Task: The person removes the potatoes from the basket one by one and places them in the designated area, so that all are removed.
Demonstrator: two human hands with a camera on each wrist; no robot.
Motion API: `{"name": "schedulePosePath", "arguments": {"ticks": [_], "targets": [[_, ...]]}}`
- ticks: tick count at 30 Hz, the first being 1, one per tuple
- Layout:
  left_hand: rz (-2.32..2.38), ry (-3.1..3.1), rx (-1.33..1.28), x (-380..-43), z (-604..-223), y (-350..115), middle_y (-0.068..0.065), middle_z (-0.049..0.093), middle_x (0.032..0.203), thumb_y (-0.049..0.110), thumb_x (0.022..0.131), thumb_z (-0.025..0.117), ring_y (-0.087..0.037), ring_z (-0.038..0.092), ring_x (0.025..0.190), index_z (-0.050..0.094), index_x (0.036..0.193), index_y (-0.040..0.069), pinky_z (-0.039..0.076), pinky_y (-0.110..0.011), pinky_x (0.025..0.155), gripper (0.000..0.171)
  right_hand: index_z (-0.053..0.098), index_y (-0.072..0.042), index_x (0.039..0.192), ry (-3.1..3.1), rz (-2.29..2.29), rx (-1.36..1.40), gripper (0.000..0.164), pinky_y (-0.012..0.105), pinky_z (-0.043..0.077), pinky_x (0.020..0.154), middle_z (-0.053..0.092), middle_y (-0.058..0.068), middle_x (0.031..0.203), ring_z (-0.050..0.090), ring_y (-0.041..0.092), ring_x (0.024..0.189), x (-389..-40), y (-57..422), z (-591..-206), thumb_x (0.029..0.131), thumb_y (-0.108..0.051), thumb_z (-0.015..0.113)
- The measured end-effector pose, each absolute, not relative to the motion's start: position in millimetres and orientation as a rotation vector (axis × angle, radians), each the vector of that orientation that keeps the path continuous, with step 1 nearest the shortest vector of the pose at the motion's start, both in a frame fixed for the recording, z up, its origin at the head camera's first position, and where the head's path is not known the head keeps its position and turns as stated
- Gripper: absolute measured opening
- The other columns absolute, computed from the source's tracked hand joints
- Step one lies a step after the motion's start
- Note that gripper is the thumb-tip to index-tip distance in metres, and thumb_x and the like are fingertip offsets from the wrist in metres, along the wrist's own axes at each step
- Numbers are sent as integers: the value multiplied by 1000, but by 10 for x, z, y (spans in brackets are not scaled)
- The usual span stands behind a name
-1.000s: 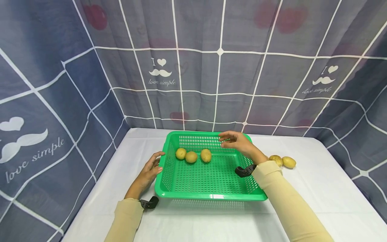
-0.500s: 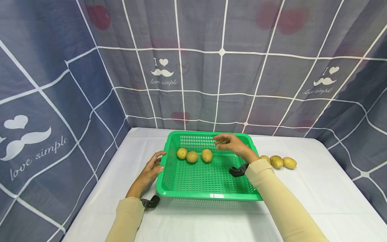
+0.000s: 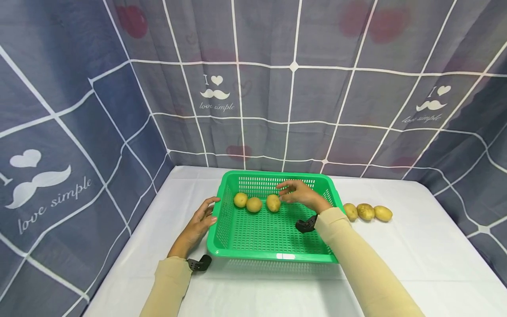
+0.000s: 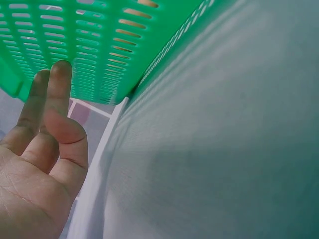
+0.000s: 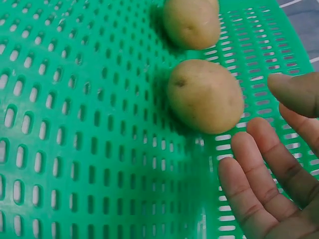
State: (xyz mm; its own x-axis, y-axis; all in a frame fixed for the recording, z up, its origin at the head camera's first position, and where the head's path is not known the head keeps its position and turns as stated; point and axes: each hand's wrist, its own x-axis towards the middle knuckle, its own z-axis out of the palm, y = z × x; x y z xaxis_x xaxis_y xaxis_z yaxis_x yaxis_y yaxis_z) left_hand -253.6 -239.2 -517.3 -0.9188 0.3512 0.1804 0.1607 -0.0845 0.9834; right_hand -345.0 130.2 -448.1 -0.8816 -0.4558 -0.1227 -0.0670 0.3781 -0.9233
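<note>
- Hanging behind everything is a grey-blue curtain (image 3: 261, 94) ruled with white lines.
- Below it spreads a white-clothed table (image 3: 416, 264).
- On that sits a green basket (image 3: 253, 254), its walls and floor pierced with slots.
- The left hand (image 3: 200, 222) is at the basket's left rim, fingers loosely extended, gripping nothing; whether they touch, I can't tell.
- The right hand (image 3: 299, 193) hangs over the basket, fingers parted and relaxed, holding nothing.
- Three potatoes lie inside toward the far side: the right-hand potato (image 3: 273, 203), just beside the right hand, then the middle potato (image 3: 254, 204) and left-hand potato (image 3: 240, 200) together.
- Three outer potatoes (image 3: 365, 211) line up on the cloth, right of the basket.
- To my eye, the step in hand is a reach among the basket's potatoes; taking the nearest would call for the right fingers to close round it.
</note>
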Motion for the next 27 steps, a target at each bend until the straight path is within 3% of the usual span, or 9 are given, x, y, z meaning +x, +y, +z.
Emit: {"name": "schedulePosePath", "arguments": {"ticks": [7,14,16,23,27], "targets": [[2116,2063,543,-2529,-5154,-2389,-38,32,161,23,98,56,-26,47,136,46,151,24,41,-47,113,55,62,12,138,2335,-1421,-429,47,46,58,98,68,33,127,65,42,121,-3464,1273,-4564,93,7,73],[2108,2071,527,-2540,-5162,-2382,-37,28,164,24,97,57,-45,36,147,37,156,7,34,-61,117,64,59,10,145,2303,-1398,-395,56,46,59,96,66,34,129,67,40,118,-3471,1239,-4621,92,5,75],[2110,2067,528,-2541,-5168,-2381,-36,26,166,24,97,57,-45,32,150,37,156,8,34,-59,118,64,58,9,146,2287,-1397,-388,57,45,59,94,67,33,128,68,37,114,-3469,1228,-4637,92,4,75],[2130,2047,590,-2547,-5195,-2400,-39,37,155,20,98,56,-27,54,131,44,153,20,49,-34,106,56,57,10,145,2294,-1400,-465,60,44,59,93,69,34,125,69,38,114,-3441,1198,-4674,89,8,77],[2126,2053,570,-2541,-5175,-2397,-38,35,158,22,98,56,-32,50,137,43,154,18,45,-40,110,57,56,9,146,2330,-1370,-521,64,46,59,94,69,35,125,67,43,118,-3440,1185,-4700,87,9,79]]}}
